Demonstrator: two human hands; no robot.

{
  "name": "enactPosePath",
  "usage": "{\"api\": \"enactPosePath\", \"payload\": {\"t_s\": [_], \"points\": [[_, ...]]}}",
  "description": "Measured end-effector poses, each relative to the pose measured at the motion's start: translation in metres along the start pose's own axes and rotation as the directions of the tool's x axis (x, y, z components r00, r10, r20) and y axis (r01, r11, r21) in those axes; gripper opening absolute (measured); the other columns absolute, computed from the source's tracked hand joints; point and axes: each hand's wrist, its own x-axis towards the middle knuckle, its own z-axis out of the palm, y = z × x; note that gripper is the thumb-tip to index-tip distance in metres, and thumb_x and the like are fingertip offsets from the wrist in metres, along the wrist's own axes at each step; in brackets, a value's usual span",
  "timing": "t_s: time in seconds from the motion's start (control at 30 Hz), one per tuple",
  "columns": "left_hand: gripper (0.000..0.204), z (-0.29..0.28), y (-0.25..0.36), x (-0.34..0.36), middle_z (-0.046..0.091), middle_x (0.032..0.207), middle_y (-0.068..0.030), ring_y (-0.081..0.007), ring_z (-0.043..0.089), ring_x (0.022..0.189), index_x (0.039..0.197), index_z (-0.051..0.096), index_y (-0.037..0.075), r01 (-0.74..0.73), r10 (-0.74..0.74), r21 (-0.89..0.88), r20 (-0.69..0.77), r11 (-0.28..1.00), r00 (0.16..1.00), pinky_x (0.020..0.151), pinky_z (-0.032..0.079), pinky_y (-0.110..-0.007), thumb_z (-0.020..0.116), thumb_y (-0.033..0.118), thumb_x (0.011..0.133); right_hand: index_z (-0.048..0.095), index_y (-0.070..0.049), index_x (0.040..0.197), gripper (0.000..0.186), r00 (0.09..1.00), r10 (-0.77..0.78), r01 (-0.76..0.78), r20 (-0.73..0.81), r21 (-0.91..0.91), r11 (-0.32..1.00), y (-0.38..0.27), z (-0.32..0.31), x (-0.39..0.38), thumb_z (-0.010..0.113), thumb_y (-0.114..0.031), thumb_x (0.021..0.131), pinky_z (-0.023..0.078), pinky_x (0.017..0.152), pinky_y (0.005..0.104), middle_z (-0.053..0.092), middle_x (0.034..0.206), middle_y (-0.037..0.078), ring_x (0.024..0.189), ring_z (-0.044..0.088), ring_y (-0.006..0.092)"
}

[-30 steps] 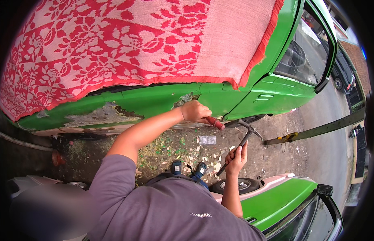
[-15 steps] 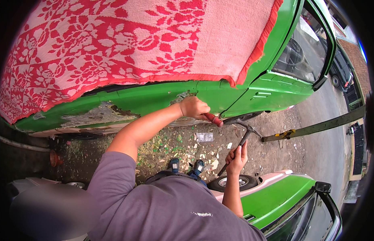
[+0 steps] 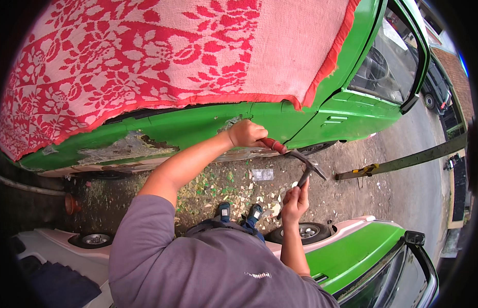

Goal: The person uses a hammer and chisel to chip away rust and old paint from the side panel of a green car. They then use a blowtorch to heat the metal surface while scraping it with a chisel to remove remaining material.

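My left hand (image 3: 245, 133) grips a red-handled tool (image 3: 274, 145), held against the scraped lower side of a green car (image 3: 329, 123) beside a patch of peeled paint (image 3: 128, 149); the tool's working end is hidden behind my fingers. A hammer (image 3: 309, 164) is in my right hand (image 3: 294, 205), which is closed round its dark handle below the head. The hammer head is at the outer end of the red handle; I cannot tell whether they touch.
A pink-and-red floral blanket (image 3: 141, 56) covers part of the car. Paint flakes lie on the ground (image 3: 198, 185) around my feet (image 3: 252, 215). A slanted metal post (image 3: 403, 161) stands at right. A pink-and-green vehicle (image 3: 362, 246) is behind me; a dark car (image 3: 431, 87) is on the road.
My right hand has swung the hammer up and leftward, bringing its head to the red handle. My left hand has shifted slightly upward, still holding its tool.
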Motion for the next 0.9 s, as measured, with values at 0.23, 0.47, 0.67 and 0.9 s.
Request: {"api": "enactPosePath", "payload": {"t_s": [0.23,0.47,0.67,0.9], "points": [[0.037,0.0,0.005,-0.001,0.058,0.069,-0.0058,-0.0283,0.063,0.062,0.077,0.054,0.01,0.031,-0.031,0.0,-0.044,1.0,0.999,0.053,0.05,-0.04,0.07,0.043,0.082,0.029,-0.008,0.153,0.052,0.987,-0.157,0.157,-0.021,-0.032,0.987,-0.005,0.003,0.008,0.044,-0.008,0.104,0.027,0.044,0.0184,0.041,0.068,-0.004,0.053,0.033,0.0014],[0.037,-0.004,0.004,0.002,0.055,0.065,-0.0088,-0.0303,0.061,0.059,0.072,0.052,0.008,0.091,-0.093,-0.015,-0.147,0.996,0.985,0.052,0.047,-0.041,0.078,0.034,0.077,0.032,-0.006,0.152,0.051,0.993,-0.076,0.078,-0.086,0.029,0.997,-0.028,0.002,0.017,0.045,-0.007,0.103,0.029,0.046,0.0194,0.04,0.067,-0.006,0.053,0.034,0.0019],[0.038,0.003,0.001,-0.004,0.059,0.066,-0.0083,-0.0313,0.062,0.059,0.074,0.054,0.009,0.076,-0.078,-0.018,-0.193,0.997,0.978,0.051,0.048,-0.041,0.076,0.039,0.079,0.034,-0.006,0.151,0.051,0.998,-0.021,0.027,-0.06,0.111,0.993,-0.04,0.009,0.026,0.046,-0.006,0.102,0.029,0.047,0.0202,0.041,0.067,-0.005,0.053,0.034,0.0017],[0.031,-0.003,-0.002,0.005,0.059,0.067,-0.009,-0.031,0.063,0.062,0.074,0.054,0.008,0.088,-0.087,-0.004,-0.166,0.996,0.982,0.053,0.049,-0.042,0.077,0.029,0.076,0.031,-0.008,0.152,0.053,0.995,-0.102,0.102,-0.016,0.051,0.993,-0.014,0.009,0.021,0.046,-0.005,0.102,0.031,0.047,0.0192,0.043,0.069,-0.005,0.054,0.036,0.0019]]}}
